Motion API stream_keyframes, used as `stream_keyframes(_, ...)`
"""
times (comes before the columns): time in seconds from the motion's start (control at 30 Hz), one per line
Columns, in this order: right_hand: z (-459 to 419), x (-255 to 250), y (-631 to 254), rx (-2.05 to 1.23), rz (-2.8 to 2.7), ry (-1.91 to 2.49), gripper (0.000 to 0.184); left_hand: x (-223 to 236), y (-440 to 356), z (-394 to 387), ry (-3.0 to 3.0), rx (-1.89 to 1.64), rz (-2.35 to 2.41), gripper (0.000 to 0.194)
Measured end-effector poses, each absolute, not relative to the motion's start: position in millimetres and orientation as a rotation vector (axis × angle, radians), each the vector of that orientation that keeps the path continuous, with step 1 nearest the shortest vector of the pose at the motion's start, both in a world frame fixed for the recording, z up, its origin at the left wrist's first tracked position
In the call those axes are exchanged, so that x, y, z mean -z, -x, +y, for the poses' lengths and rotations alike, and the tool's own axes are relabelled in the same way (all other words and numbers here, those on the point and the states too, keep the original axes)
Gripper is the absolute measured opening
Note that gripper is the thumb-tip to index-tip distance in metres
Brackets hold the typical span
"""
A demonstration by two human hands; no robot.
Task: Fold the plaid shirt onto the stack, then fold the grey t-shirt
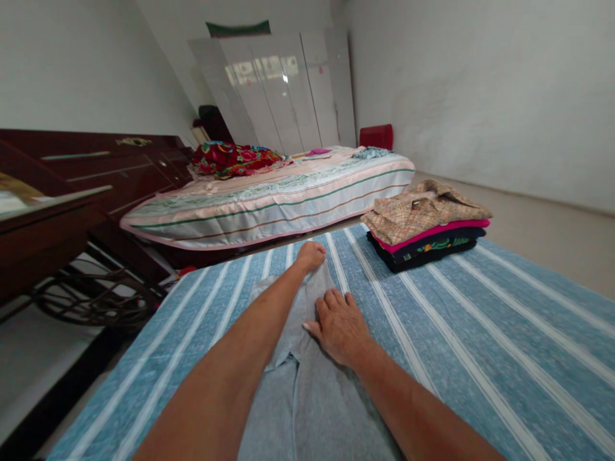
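A grey garment [317, 403] lies spread on the blue bed cover with white stripes [384, 326], its near end running out of the bottom of the view. My left hand [311, 255] is closed on the garment's far edge, with the left forearm crossing over the cloth. Flat on the right side of the same garment rests my right hand [340, 323], its fingers apart and pointing away from me. A fold or opening shows in the cloth between my forearms. The garment's exact kind is hard to make out.
A stack of folded clothes [427, 221] sits to the right, a checked shirt on top. Beyond stands another bed [273, 214] with a red floral bundle [235, 160]. A dark wooden table with an iron wheel [96, 298] is at the left. Wardrobes [283, 96] line the back.
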State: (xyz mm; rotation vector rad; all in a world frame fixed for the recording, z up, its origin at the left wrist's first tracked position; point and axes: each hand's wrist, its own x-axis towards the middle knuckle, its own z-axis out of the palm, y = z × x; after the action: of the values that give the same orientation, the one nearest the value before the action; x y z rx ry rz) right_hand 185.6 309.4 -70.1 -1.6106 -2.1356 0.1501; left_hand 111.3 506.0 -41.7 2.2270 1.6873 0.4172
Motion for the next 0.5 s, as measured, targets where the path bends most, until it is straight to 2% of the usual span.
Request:
stream_keyframes(0.13, 308.7, 70.4, -185.8, -0.146, -2.134, 1.607, 0.055, 29.3, -108.6, 508.0, -2.423, -0.218, 1.494, 0.043)
stream_keyframes(0.23, 308.5, 70.2, -185.6, -0.138, -2.138, 1.611, 0.057, 22.9, -108.4, 507.0, -2.518, -0.024, 1.358, 0.047)
stream_keyframes(0.5, 309.7, 70.3, -186.0, -0.116, -2.157, 1.604, 0.056, 17.8, -117.6, 508.3, -2.681, 0.269, 1.29, 0.036)
